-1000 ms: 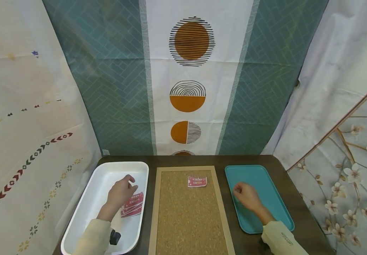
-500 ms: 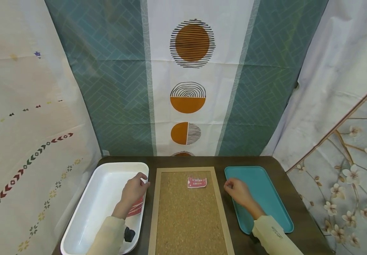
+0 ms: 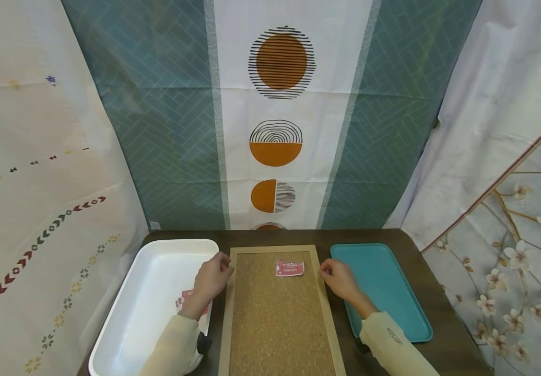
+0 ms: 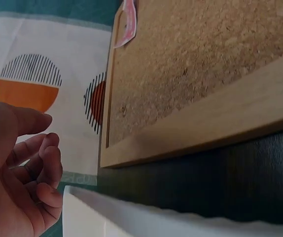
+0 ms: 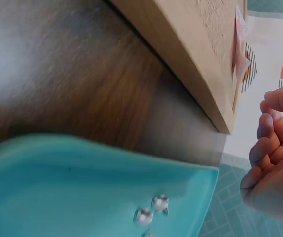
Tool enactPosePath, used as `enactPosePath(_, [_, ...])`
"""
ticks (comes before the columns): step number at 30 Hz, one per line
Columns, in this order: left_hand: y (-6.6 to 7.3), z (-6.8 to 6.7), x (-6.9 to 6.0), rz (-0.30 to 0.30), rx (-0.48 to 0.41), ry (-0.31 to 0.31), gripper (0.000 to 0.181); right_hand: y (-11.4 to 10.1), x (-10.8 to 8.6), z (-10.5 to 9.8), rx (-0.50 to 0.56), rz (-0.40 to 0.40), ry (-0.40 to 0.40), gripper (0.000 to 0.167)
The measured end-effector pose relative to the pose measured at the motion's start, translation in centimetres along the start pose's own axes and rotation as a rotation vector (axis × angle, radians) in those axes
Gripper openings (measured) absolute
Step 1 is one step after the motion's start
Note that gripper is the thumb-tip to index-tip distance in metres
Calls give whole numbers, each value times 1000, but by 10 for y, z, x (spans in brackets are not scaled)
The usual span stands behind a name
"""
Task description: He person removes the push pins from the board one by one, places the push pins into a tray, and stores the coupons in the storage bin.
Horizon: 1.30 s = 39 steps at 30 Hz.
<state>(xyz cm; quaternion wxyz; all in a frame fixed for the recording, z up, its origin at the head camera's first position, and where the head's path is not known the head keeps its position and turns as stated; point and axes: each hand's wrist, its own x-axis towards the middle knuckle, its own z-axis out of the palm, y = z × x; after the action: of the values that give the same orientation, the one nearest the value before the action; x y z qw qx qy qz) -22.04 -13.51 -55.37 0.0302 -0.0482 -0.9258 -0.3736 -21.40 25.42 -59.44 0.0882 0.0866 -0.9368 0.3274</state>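
Note:
My left hand (image 3: 213, 277) hovers over the gap between the white tray and the corkboard's left frame, fingers loosely curled. No object shows in the left hand (image 4: 20, 168) in its wrist view. My right hand (image 3: 342, 281) is at the corkboard's right frame, thumb and index finger close together. Nothing can be made out between the right hand's fingers (image 5: 274, 143). One pink printed card (image 3: 290, 268) lies near the top of the corkboard (image 3: 280, 313), its edges curling up. A small mark shows at the card's top edge, too small to identify.
The white tray (image 3: 145, 308), left of the board, contains pink cards (image 3: 187, 297), partly hidden by my left arm. At right is a turquoise tray (image 3: 388, 292) with several silver round-headed pins (image 5: 159, 203). A patterned cloth (image 3: 280, 172) hangs behind the dark table (image 3: 247, 236).
My left hand has moved right from above the cards to the board's left edge. The right hand has shifted left from the turquoise tray to the right frame. The board's card stays in place.

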Motion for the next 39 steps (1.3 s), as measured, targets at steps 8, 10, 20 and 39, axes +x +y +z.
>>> enactPosePath(8, [11, 13, 8, 19, -7, -6, 21, -5, 6, 7, 5, -34, 20, 7])
enactPosePath(10, [12, 15, 10, 22, -5, -14, 22, -8, 9, 9, -2, -11, 3, 7])
enactPosePath(20, [20, 33, 12, 23, -31, -51, 21, -14, 22, 23, -43, -55, -20, 13])
enactPosePath(39, [21, 72, 16, 11, -108, -129, 27, -20, 39, 41, -80, -9, -3, 6])
